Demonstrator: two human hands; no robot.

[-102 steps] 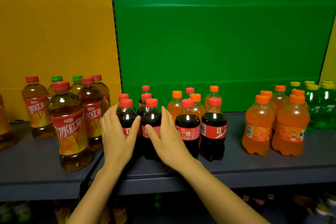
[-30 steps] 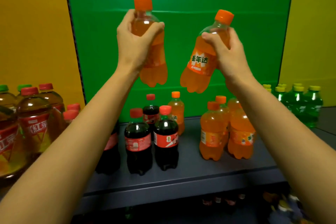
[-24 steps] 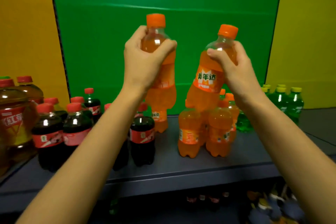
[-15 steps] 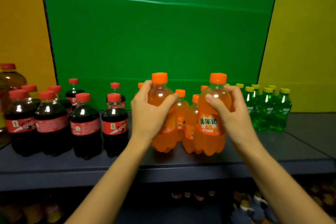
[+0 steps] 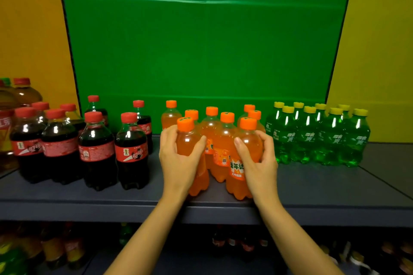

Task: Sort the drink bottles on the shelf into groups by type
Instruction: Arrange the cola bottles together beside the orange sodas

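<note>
Two orange soda bottles stand at the front of the orange group on the dark shelf. My left hand wraps the left orange bottle. My right hand wraps the right orange bottle, whose label faces me. Both bottles are upright with their bases on the shelf. Behind them stand several more orange bottles. Several cola bottles with red caps stand to the left. Several green soda bottles with yellow caps stand to the right.
Large iced tea bottles stand at the far left edge. A green panel backs the shelf, with yellow walls on both sides. A lower shelf below holds more bottles in the dark.
Both hands came down from chest height with an orange bottle each and set them on the shelf in front of the orange group. The view shifted right.
</note>
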